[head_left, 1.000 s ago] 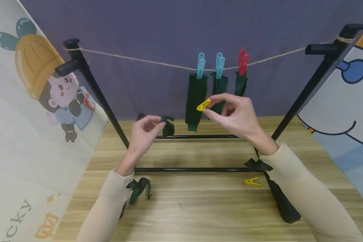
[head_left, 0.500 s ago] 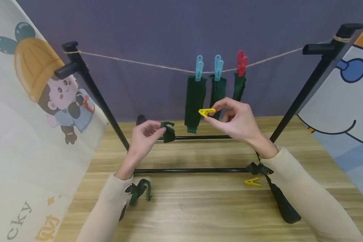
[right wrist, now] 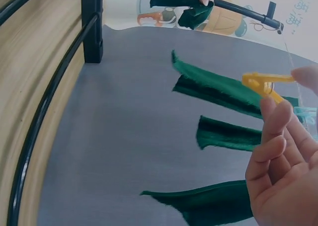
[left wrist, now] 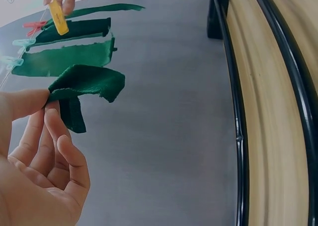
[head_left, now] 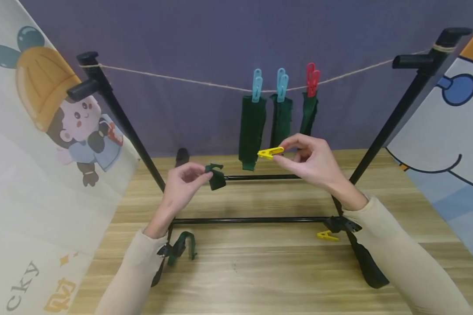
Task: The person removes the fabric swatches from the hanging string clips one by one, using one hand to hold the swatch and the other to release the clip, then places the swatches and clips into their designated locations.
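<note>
Between its thumb and index finger my left hand (head_left: 183, 183) pinches a folded strip of dark green cloth (left wrist: 89, 82), its ends hanging loose below the line. To its right, my right hand (head_left: 315, 161) pinches a yellow clothespin (head_left: 270, 152) by its handle end, nose pointing left toward the cloth. In the right wrist view the thumb and a finger sit on the two handles of that clothespin (right wrist: 263, 83). Behind the hands, three green strips (head_left: 252, 131) hang from a twine line (head_left: 173, 78), held by two blue clothespins (head_left: 256, 87) and a red clothespin (head_left: 312, 83).
The twine spans two black posts (head_left: 130, 131) of a rack on a wood-grain table (head_left: 236, 271). Low black crossbars (head_left: 252, 220) join its sides. Another yellow clothespin (head_left: 327, 236) lies by the right foot, and a green cloth strip (head_left: 191, 245) lies near the left foot.
My right hand has lowered slightly and moved right, and its clothespin has turned more level. My left hand has come down a little with the cloth strip. The hanging strips stay pinned.
</note>
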A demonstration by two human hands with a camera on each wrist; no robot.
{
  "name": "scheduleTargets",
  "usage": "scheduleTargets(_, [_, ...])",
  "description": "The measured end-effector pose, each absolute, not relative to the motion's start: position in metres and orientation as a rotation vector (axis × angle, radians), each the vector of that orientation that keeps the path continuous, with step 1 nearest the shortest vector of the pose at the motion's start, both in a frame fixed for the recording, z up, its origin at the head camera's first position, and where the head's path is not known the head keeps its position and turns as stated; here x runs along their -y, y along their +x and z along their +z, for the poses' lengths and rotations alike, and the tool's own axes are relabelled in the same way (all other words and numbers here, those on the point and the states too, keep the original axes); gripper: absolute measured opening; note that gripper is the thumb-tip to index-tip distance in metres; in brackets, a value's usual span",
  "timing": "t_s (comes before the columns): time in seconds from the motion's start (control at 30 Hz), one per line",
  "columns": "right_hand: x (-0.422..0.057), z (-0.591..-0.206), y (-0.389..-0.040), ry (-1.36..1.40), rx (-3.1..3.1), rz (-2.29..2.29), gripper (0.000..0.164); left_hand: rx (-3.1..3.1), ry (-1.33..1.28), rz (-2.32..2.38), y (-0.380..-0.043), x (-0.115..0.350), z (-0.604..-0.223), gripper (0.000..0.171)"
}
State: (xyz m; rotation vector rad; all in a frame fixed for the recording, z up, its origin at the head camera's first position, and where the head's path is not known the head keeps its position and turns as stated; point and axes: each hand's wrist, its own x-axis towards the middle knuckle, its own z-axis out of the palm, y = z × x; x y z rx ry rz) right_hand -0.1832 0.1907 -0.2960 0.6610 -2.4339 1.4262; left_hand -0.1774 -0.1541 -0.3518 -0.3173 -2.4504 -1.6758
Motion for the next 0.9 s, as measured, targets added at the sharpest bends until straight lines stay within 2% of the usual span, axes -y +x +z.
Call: scheduleTargets(0.9, [-0.222, -0.332, -0.174, 0.552, 2.669, 1.338, 0.025, 2.419, -0.296, -1.757, -0.166, 0.165, -0.382, 0.015])
